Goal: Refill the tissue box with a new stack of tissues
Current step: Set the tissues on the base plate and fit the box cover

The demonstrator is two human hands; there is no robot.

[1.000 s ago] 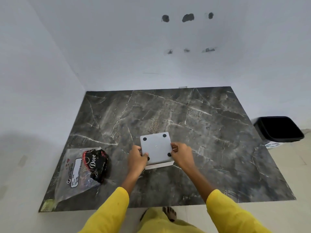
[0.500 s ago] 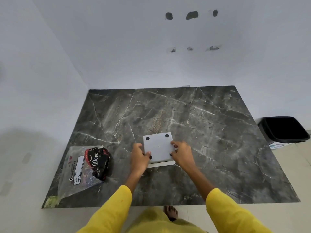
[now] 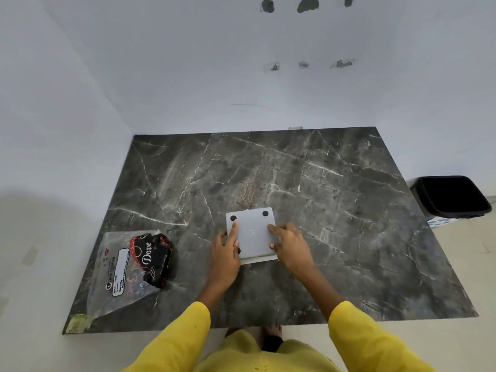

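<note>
The tissue box [image 3: 252, 233] lies upside down on the dark marble table [image 3: 335, 205], a pale square with black rubber feet at its corners. My left hand [image 3: 225, 253] holds its left side, the index finger stretched along the bottom panel towards the far-left foot. My right hand [image 3: 291, 248] grips the right side, fingers spread on the panel and thumb at the near edge. The new tissues [image 3: 153, 257] sit at the table's left, a dark "Dove" pack inside a clear plastic bag.
A black bin [image 3: 453, 196] stands on the floor past the table's right edge. White walls close off the far side and the left. My feet show below the near edge of the table.
Both hands have shifted from gripping the box's sides to lying partly over its bottom panel; the left index finger now reaches forward. The box stays in the same spot.
</note>
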